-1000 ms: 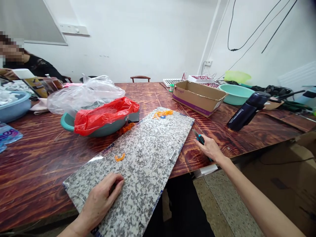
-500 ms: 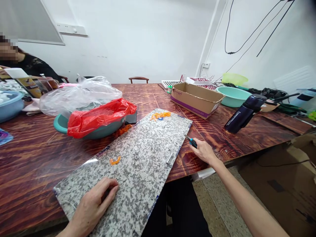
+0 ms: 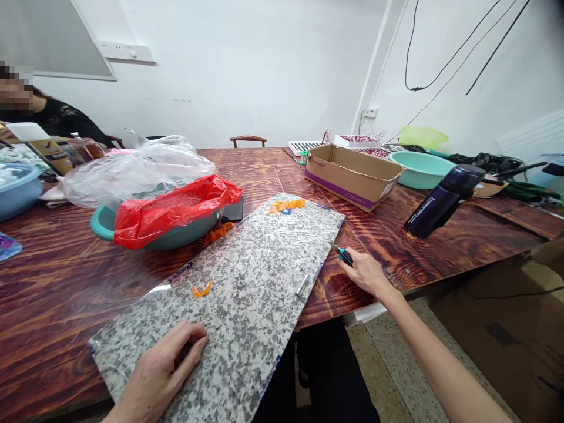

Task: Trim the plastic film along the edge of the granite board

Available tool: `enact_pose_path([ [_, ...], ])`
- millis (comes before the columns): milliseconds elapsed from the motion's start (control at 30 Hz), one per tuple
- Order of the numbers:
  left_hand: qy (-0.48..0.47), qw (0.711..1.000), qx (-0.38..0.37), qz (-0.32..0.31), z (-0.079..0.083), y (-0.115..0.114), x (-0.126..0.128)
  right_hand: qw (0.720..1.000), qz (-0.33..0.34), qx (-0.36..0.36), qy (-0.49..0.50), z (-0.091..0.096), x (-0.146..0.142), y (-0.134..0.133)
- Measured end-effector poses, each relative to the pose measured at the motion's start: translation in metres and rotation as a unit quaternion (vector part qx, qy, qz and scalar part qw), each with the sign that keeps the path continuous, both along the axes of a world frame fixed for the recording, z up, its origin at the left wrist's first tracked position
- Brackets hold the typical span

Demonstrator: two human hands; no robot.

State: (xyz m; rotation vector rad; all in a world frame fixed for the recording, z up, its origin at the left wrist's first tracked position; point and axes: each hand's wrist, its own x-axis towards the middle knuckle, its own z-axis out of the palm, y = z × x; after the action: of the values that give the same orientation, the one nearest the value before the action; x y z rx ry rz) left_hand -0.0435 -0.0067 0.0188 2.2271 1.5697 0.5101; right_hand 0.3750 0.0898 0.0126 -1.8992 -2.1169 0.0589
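A long speckled granite slab [image 3: 247,276] lies slantwise on the wooden table [image 3: 66,276]. My left hand [image 3: 165,367] rests on its near end, fingers curled loosely with nothing seen in them. My right hand [image 3: 365,271] is closed around a small blue-handled cutter [image 3: 341,253] just off the slab's right edge. A small orange piece [image 3: 201,289] lies mid-slab, a pile of orange pieces [image 3: 286,205] sits at the far end, and a short metal pin [image 3: 302,285] lies near the right edge.
A teal basin [image 3: 103,222] holds red and clear plastic bags [image 3: 176,205] left of the slab. A cardboard box [image 3: 352,173], a green basin [image 3: 418,167] and a dark bottle [image 3: 440,201] stand to the right. Another person [image 3: 48,117] sits at the far left.
My right hand with the cutter has drawn in from the table toward the slab's right edge. My left hand has stayed on the near end of the slab as the view shifted slightly.
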Motion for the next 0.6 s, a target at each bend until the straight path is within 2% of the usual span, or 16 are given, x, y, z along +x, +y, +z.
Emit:
enact_pose_path([
  [300,0.002,1.0,-0.002,0.0,0.0006,0.0,0.001,1.0,0.008,-0.011,-0.004,0.0005,-0.0009,-0.0002],
  [600,0.009,1.0,-0.005,0.003,-0.0019,-0.0006,-0.0005,0.998,0.021,-0.008,-0.052,-0.0036,-0.0034,-0.0008],
])
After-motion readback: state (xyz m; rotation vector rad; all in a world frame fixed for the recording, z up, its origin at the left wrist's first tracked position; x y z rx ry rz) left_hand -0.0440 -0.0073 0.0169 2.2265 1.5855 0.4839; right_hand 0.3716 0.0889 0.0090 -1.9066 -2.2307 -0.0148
